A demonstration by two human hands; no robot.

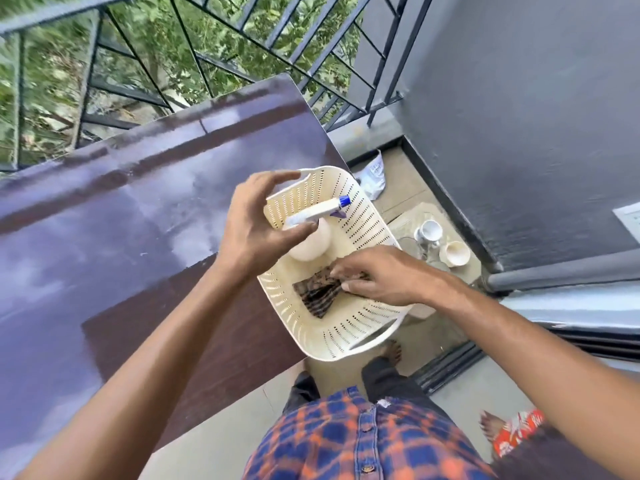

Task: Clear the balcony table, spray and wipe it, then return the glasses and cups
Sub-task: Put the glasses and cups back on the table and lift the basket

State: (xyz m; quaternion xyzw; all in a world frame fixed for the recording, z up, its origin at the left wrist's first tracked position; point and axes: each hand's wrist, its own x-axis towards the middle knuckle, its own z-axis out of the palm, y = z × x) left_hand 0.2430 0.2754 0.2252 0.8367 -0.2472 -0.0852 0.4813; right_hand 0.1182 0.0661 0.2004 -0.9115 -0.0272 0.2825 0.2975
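A cream perforated basket point(363, 327) sits at the right edge of the dark brown balcony table point(104, 237) and hangs partly over it. Inside stands a white spray bottle point(311, 249) with a blue nozzle. My left hand point(252, 226) is spread just left of the bottle's head, thumb under the neck, fingers not closed round it. My right hand point(381, 275) pinches a brown checked cloth point(317, 294) lying in the basket. The cups point(455, 252) and glasses point(420, 247) stand on the floor to the right, beyond the basket.
A black metal railing point(214, 60) runs behind the table, with trees beyond. A grey wall point(519, 116) closes the right side. A plastic bag point(374, 174) lies on the floor by the corner. A sliding door track point(450, 368) is by my feet.
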